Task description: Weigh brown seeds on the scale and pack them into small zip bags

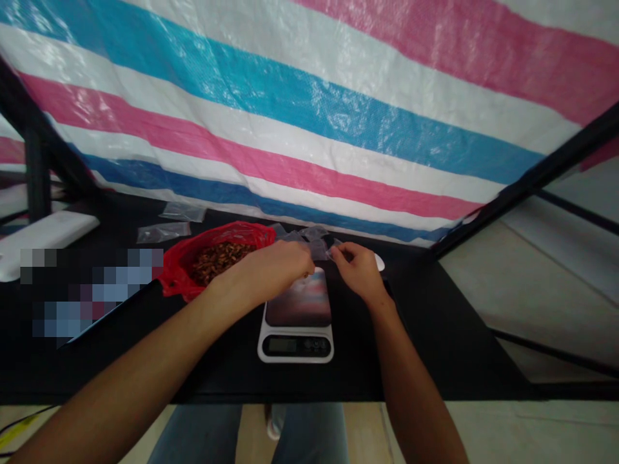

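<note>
Bench (435,335): black top, near edge straight across the low part of the view, jeans (193,435) just below it. Far edge against a pink, blue and white striped tarp (271,129). Most open room right of the scale, out toward a dark frame bar (527,187). Less room on the left, with the red bag close by.

Left grip (273,267): fingers pressed together, pinching a small clear bag (318,250) from the left. Right grip (355,270): thumb and index closed on what looks like the same bag from the right. Only a narrow gap between the two grips. Both over the far end of a digital scale (296,341); contact with its platform impossible to tell.

Loose heap of clear bags (302,233) just behind the grips, two more (182,211) farther left. Open red plastic bag (178,270) just beside the left grip, holding brown pieces (220,261), kind too small to tell. White oval object (380,261) just past the right grip, kind unclear. White slab (43,241) at far left, beside a pixelated patch.
</note>
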The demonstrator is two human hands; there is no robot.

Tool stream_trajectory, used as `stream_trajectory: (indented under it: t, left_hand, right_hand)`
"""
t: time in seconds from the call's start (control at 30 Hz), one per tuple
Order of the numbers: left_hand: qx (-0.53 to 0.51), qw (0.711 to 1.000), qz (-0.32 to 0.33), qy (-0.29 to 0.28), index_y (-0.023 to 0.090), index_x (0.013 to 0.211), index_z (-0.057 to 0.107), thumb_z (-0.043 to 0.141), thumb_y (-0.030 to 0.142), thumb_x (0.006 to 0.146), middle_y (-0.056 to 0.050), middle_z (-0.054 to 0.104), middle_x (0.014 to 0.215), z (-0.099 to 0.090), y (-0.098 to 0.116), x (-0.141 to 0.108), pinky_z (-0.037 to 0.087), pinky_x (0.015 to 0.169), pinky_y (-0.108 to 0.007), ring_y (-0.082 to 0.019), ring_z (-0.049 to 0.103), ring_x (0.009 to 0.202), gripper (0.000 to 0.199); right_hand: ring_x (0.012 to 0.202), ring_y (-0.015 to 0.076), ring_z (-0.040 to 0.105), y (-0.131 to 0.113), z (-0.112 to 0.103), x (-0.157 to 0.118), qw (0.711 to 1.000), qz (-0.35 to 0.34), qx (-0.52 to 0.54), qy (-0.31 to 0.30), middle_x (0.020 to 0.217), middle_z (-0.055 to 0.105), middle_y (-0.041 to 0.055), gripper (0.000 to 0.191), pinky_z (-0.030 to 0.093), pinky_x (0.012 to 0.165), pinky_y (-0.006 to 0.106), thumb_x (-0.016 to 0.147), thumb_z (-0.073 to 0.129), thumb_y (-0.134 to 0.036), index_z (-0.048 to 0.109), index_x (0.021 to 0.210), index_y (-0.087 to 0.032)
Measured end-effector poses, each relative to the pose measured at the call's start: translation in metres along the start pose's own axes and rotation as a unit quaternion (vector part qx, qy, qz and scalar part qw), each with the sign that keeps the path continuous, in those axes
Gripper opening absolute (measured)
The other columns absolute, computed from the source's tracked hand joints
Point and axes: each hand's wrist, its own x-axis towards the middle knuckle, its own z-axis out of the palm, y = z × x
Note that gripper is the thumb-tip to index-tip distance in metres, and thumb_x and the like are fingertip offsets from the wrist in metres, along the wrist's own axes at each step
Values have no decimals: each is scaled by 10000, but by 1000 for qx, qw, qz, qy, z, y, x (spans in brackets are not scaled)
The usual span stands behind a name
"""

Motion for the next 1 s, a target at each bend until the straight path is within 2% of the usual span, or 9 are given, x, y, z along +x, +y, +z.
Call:
stream_trajectory:
  t: [0.23,0.43,0.57,0.8,1.0]
  left_hand:
    - [10,1000,1,-24,218,863,773,611,42,856,-51,750,973,4,-6,6,479,760,-297,-217,714,888,240]
    - [7,999,-38,-30,268,1064,765,632,22,840,-37,783,1027,3,-4,7,505,778,-313,-252,744,950,359]
    - [2,999,-22,-32,261,1043,779,641,9,827,-48,787,1057,2,-3,7,512,795,-305,-243,747,958,359]
    - [-13,998,2,-56,191,870,764,596,6,876,-56,793,953,-15,6,3,490,814,-295,-226,744,936,250]
    - [-71,996,14,-59,204,961,808,598,-4,881,-37,814,940,-14,4,3,474,777,-251,-197,756,928,306]
  right_hand:
    - [653,183,621,0,0,1,1000,-19,-3,-2,739,731,45,306,411,631,300,952,582,-356,715,729,-194]
    - [676,188,636,-1,-1,1,1000,-15,0,-2,757,739,52,291,411,636,298,954,582,-336,712,737,-191]
    - [669,184,634,-1,-1,1,1000,-16,-3,-4,739,728,48,290,411,637,297,952,588,-327,701,722,-192]
    - [687,186,645,-1,-1,1,1000,-24,0,-2,752,734,45,263,419,640,298,952,588,-315,703,750,-192]
    - [734,189,700,2,1,0,998,-13,58,2,814,755,33,157,498,689,295,940,602,-307,717,926,-200]
